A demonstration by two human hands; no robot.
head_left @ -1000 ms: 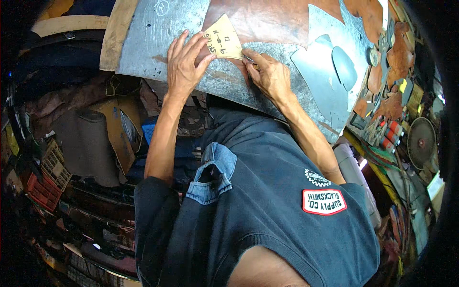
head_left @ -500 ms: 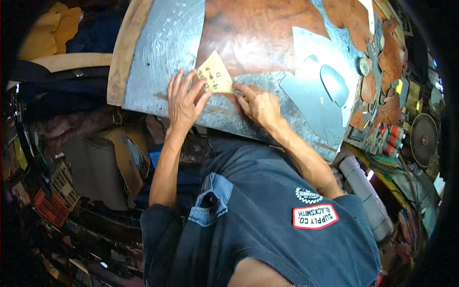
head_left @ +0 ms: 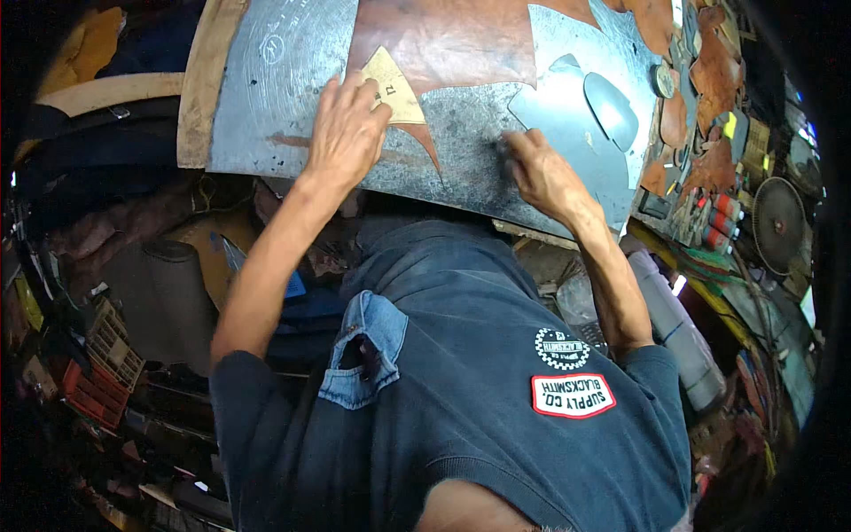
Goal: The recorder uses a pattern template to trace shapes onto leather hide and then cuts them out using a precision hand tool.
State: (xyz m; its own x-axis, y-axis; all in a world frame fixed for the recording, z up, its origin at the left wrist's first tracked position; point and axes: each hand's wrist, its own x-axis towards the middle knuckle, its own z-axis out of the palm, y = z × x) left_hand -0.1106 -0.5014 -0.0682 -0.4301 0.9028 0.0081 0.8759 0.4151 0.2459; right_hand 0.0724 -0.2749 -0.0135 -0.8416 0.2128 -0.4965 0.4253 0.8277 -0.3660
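My left hand (head_left: 346,133) rests on a tan, pointed pattern piece (head_left: 396,93) with handwritten marks, its bent fingers spread over the left part. Beneath the pattern lies a brown leather sheet (head_left: 452,44), and a narrow, pointed strip of leather (head_left: 422,144) sticks out below it. Farther right, apart from the pattern, my right hand (head_left: 542,168) is above the grey metal work surface (head_left: 461,133). Its fingers are curled together and slightly smeared by motion. Whatever they may hold cannot be made out.
Grey sheet pieces and an oval grey plate (head_left: 611,111) lie right of my right hand. A round tin (head_left: 662,80), leather scraps (head_left: 714,71) and red-capped bottles (head_left: 722,217) are farther right. A wooden edge (head_left: 202,89) borders the metal on the left.
My right hand has moved off the pattern's lower corner to the right. The left hand has shifted farther over the pattern, hiding more of its marks. The whole view has shifted a little.
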